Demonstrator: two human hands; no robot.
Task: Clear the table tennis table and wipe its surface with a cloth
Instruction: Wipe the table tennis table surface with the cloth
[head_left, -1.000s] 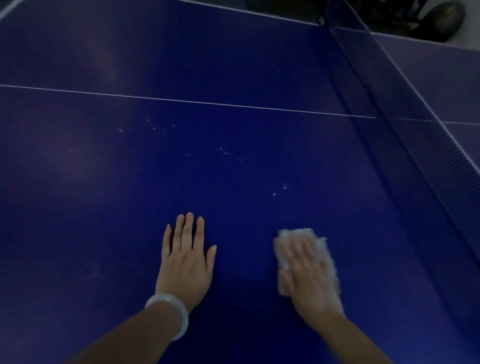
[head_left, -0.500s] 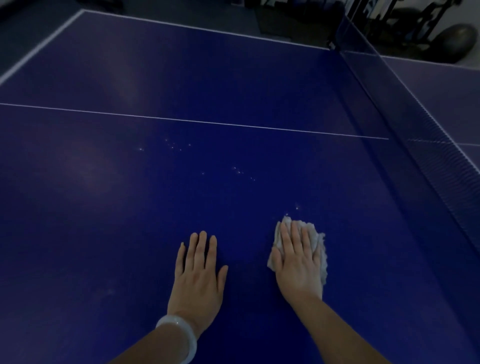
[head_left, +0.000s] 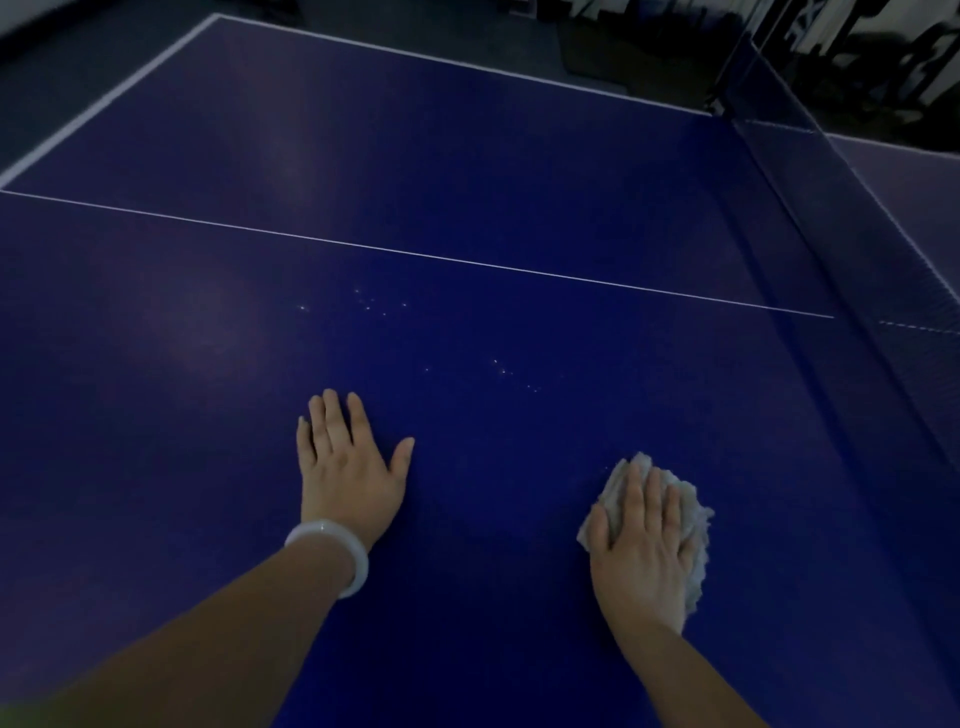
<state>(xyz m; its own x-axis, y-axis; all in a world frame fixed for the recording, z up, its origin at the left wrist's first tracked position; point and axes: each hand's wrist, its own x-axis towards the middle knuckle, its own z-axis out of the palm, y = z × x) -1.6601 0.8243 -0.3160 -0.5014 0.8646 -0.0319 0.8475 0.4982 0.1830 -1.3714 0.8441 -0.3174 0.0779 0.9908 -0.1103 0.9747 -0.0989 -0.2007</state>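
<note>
A dark blue table tennis table (head_left: 467, 156) fills the head view, with a thin white centre line running across it. My right hand (head_left: 641, 551) lies flat with straight fingers on a crumpled white cloth (head_left: 693, 519), pressing it against the surface at the lower right. My left hand (head_left: 348, 467) rests flat on the bare tabletop to the left, fingers straight and thumb spread, a white bangle on its wrist. Small pale specks (head_left: 374, 306) dot the surface beyond both hands.
The net (head_left: 857, 218) runs along the right side, from a post at the top right down toward me. A white edge line marks the table's far left border. Dark equipment (head_left: 857, 47) stands on the floor beyond the far corner.
My right hand has slid the cloth to the right, away from my left hand. The view has tilted up, showing more of the far table edge.
</note>
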